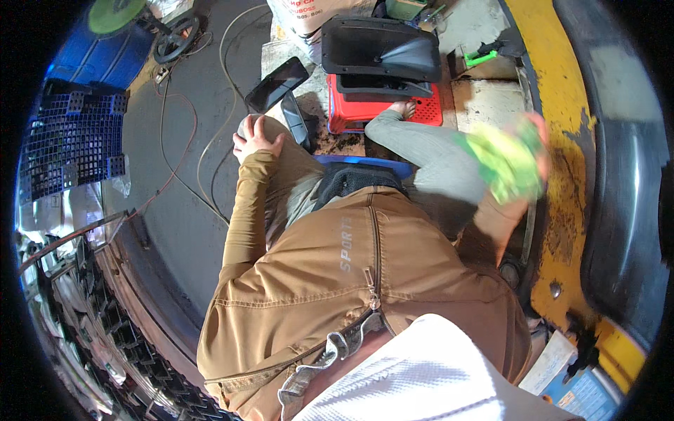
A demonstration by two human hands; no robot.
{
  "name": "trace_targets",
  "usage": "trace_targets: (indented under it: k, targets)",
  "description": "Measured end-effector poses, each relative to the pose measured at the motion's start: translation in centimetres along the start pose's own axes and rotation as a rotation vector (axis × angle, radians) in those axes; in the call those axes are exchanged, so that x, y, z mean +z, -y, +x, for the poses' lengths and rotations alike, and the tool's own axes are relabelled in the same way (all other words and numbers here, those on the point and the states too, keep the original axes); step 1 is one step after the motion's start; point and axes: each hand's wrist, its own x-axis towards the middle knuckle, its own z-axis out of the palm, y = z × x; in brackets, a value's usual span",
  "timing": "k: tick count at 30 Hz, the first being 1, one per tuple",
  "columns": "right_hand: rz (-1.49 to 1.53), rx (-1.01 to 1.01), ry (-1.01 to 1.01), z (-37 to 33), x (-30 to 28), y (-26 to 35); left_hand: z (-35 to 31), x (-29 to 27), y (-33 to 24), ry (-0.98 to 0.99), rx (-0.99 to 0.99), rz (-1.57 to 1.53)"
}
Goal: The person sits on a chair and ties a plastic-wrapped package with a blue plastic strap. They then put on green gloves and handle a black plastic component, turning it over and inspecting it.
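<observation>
My left hand (pixel 257 139) lies on my left knee, its fingers spread and nothing in it. Off to the right, my right hand (pixel 538 144) grips a bright yellow-green cloth (pixel 502 161); both are smeared by motion, and the cloth partly covers my fingers. In front of me a black rectangular plastic part with a recessed, shiny middle (pixel 382 50) rests on a red plastic stool or crate (pixel 425 112). Neither hand touches it. Closest to my left hand is a dark flat screen like a phone or tablet (pixel 277 84), propped at a tilt.
A yellow metal frame (pixel 558 231) with worn paint runs along my right. Hoses and cables (pixel 200 165) trail over the grey floor (pixel 165 203) on the left. Beyond them stand a blue plastic grid pallet (pixel 70 133) and a blue drum (pixel 105 59). A white sack (pixel 319 17) sits ahead.
</observation>
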Motion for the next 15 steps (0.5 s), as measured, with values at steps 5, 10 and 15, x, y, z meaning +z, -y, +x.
trace_targets:
  k: [5, 10, 15]
  targets:
    - [-0.255, 0.035, -0.111, 10.0, 6.5, -11.3, 1.4, -1.5, -1.9, 0.032, -0.019, -0.033]
    - [-1.135, 0.021, 0.134, 16.1, 4.4, -18.3, 2.3, -1.1, -1.6, 0.016, -0.023, -0.048]
    - [-0.959, 0.089, 0.011, 15.2, 0.1, -21.5, 2.9, -0.6, -0.8, -0.028, -0.04, -0.093]
